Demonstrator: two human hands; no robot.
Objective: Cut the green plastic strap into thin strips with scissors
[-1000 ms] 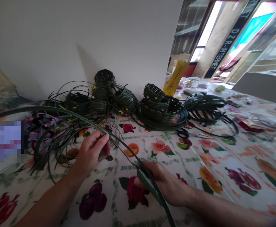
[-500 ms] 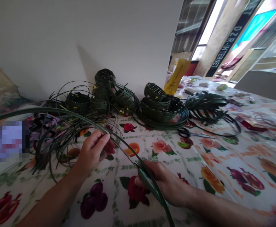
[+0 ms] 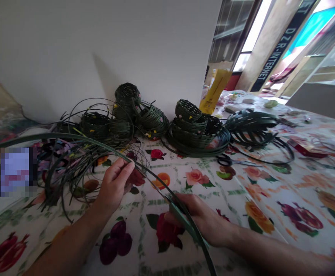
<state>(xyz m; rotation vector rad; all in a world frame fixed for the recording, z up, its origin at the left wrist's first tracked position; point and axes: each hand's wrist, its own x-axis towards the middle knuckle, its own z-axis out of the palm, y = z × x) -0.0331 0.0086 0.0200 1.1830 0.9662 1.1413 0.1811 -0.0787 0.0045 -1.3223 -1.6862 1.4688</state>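
- The strip (image 3: 102,147) arches over the worktop (image 3: 152,264), its near end running out past the lower edge of view and its other end off to the left.
- Right hand (image 3: 206,220): fingers closed around the green handle of a tool (image 3: 183,220), at the near stretch of the strip. The handle lies just under the strip, and a thin part points along it; whether that is a blade or a sliver is too dim to tell.
- Left hand (image 3: 115,186): thumb and fingers pinched on the strip, farther along it than the tool.
- The step in hand looks like working the tool lengthwise along the strip. The next move seems to call for a firm left pinch and a steady tool angle, with the left fingers kept out of the thin part's line.
- Strands (image 3: 78,168) lie tangled beneath and beside the strip's left stretch.
- Scissors (image 3: 234,162) rest beyond the strip's near stretch, to its right, in neither hand.
- Baskets (image 3: 152,120), woven and dark green, stand beyond the strip.
- A loose bundle (image 3: 250,120) of wide bands sits farther right of the strip.
- Beyond the strip, behind the baskets' right end, stands a yellow bag (image 3: 214,92).
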